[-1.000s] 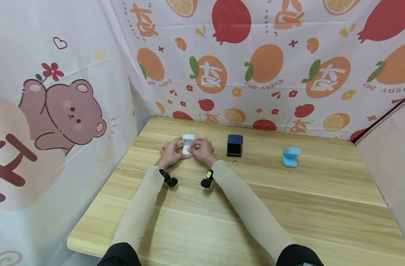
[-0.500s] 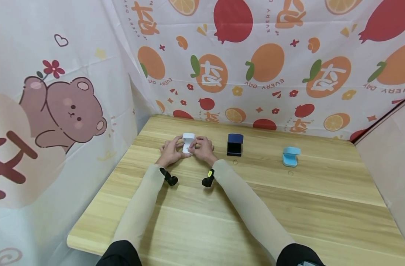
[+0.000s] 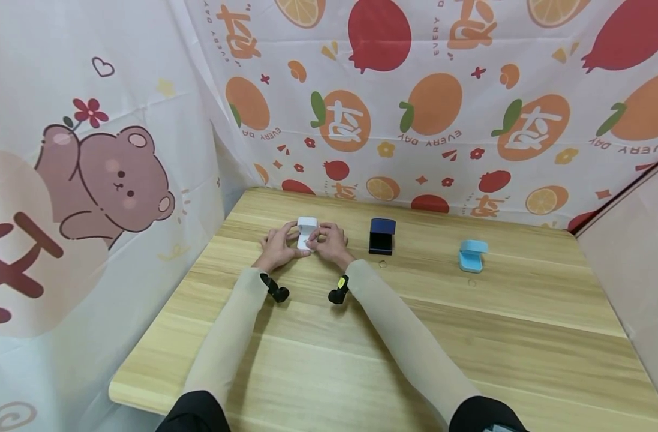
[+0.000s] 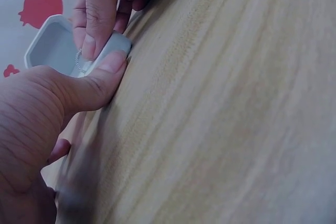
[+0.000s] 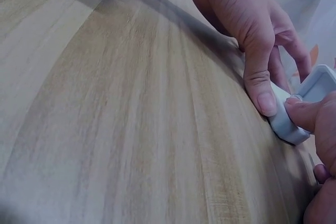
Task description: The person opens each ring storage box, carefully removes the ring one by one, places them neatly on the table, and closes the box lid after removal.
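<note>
A white ring box [image 3: 307, 223] stands with its lid up near the back left of the table. My left hand [image 3: 277, 249] holds it, the thumb pressed along its front edge in the left wrist view. From the other side, my right hand [image 3: 331, 243] reaches into the box and pinches a ring. That silver ring [image 4: 79, 61], with a beaded-looking band, shows beside the fingertip at the box's opening. How deep it sits in the slot is hidden by the fingers.
To the right stands an opened navy ring box [image 3: 381, 236] with a ring [image 3: 382, 264] in front. Farther right is an opened light blue ring box [image 3: 472, 255], another ring [image 3: 471, 282] before it. A printed curtain [image 3: 382, 162] borders the wooden table's back edge.
Both hands stay at the white ring box with hardly any movement. The head view shifts very slightly; the other boxes and rings stay in place.
</note>
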`<control>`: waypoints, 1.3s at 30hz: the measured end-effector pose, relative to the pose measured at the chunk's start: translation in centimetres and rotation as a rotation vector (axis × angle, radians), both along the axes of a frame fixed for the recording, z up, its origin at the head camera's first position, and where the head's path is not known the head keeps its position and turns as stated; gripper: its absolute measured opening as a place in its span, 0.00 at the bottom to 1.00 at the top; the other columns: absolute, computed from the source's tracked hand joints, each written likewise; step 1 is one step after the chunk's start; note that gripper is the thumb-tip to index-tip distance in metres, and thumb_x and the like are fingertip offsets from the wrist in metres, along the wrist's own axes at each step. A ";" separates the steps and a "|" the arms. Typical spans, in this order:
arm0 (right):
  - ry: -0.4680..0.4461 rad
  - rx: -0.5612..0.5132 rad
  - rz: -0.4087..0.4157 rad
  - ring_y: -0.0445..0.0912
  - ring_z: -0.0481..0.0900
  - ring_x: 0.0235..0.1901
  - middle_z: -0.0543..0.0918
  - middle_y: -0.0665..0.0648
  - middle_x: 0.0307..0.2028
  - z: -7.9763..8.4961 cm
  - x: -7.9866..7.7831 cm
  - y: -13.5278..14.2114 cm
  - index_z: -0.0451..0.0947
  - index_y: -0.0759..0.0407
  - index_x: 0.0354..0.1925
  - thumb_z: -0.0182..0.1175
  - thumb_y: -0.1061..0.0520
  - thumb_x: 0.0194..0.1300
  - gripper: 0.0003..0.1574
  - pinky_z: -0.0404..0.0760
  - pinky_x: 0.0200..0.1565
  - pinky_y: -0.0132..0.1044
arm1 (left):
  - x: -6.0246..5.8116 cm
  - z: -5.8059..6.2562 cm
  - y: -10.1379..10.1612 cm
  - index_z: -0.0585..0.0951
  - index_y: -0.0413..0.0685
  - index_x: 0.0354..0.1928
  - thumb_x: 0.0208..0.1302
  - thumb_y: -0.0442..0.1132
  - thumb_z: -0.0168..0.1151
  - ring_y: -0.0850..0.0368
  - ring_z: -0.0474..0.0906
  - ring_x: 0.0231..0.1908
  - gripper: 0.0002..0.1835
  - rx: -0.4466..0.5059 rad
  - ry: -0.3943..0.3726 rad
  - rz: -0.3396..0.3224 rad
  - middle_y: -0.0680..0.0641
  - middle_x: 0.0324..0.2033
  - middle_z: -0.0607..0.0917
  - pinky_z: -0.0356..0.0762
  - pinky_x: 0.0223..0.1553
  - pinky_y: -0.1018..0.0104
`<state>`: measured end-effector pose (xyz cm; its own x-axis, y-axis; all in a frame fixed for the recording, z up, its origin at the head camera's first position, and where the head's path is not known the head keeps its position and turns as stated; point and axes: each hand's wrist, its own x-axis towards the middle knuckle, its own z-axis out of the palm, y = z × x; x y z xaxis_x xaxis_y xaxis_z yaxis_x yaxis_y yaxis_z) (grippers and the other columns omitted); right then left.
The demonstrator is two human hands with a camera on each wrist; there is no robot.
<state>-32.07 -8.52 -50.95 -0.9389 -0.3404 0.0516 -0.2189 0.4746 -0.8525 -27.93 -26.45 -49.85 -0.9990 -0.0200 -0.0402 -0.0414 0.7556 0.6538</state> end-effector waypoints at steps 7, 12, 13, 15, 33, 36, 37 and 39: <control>-0.026 -0.024 -0.038 0.61 0.61 0.72 0.75 0.58 0.69 0.1 -0.1 -0.2 0.87 0.56 0.33 0.71 0.53 0.63 0.08 0.52 0.70 0.59 | -0.2 -0.2 -0.1 0.58 0.58 0.79 0.56 0.53 0.77 0.41 0.60 0.63 0.52 -0.013 -0.001 -0.010 0.46 0.69 0.76 0.43 0.62 0.39; -0.050 -0.056 -0.072 0.60 0.62 0.72 0.76 0.56 0.68 0.0 -0.2 -0.2 0.88 0.57 0.32 0.73 0.53 0.61 0.08 0.51 0.71 0.59 | -0.3 -0.4 -0.1 0.59 0.58 0.78 0.55 0.53 0.77 0.41 0.61 0.61 0.52 -0.014 0.011 -0.009 0.46 0.67 0.77 0.44 0.60 0.40; -0.055 -0.059 -0.079 0.59 0.62 0.72 0.76 0.56 0.68 0.0 -0.2 -0.2 0.89 0.57 0.32 0.73 0.53 0.61 0.07 0.51 0.71 0.59 | -0.2 -0.4 -0.1 0.59 0.58 0.78 0.55 0.52 0.77 0.41 0.61 0.61 0.52 -0.012 0.011 -0.009 0.46 0.67 0.78 0.44 0.60 0.40; -0.064 -0.065 -0.084 0.59 0.62 0.72 0.76 0.55 0.68 0.0 -0.2 -0.2 0.89 0.57 0.32 0.73 0.54 0.61 0.08 0.51 0.71 0.58 | -0.2 -0.4 -0.1 0.59 0.58 0.78 0.55 0.52 0.78 0.41 0.61 0.61 0.51 -0.004 0.010 -0.009 0.46 0.67 0.78 0.43 0.61 0.39; 0.011 -0.049 0.024 0.62 0.59 0.73 0.73 0.58 0.70 -0.4 -0.1 0.4 0.88 0.56 0.34 0.73 0.54 0.61 0.07 0.50 0.70 0.62 | 0.1 -0.3 0.0 0.58 0.59 0.79 0.55 0.52 0.77 0.42 0.61 0.62 0.53 -0.012 0.011 -0.007 0.46 0.68 0.77 0.44 0.62 0.39; 0.024 -0.049 0.035 0.62 0.59 0.73 0.73 0.58 0.70 -0.4 -0.1 0.5 0.88 0.56 0.34 0.73 0.54 0.62 0.07 0.50 0.70 0.62 | 0.0 -0.4 0.0 0.58 0.58 0.79 0.55 0.51 0.77 0.42 0.61 0.62 0.53 -0.009 0.016 -0.008 0.46 0.68 0.77 0.43 0.63 0.39; 0.029 -0.050 0.038 0.62 0.59 0.73 0.73 0.59 0.70 -0.4 -0.1 0.5 0.88 0.57 0.34 0.73 0.54 0.62 0.07 0.50 0.70 0.62 | 0.0 -0.4 0.0 0.58 0.58 0.79 0.55 0.51 0.77 0.42 0.61 0.62 0.52 -0.008 0.017 -0.007 0.46 0.68 0.77 0.43 0.63 0.39; 0.034 -0.045 0.044 0.62 0.59 0.73 0.72 0.58 0.71 -0.4 -0.1 0.6 0.88 0.57 0.34 0.72 0.54 0.62 0.07 0.50 0.70 0.62 | 0.0 -0.4 0.0 0.58 0.59 0.79 0.55 0.51 0.78 0.42 0.61 0.62 0.53 -0.004 0.017 -0.004 0.46 0.68 0.77 0.43 0.63 0.39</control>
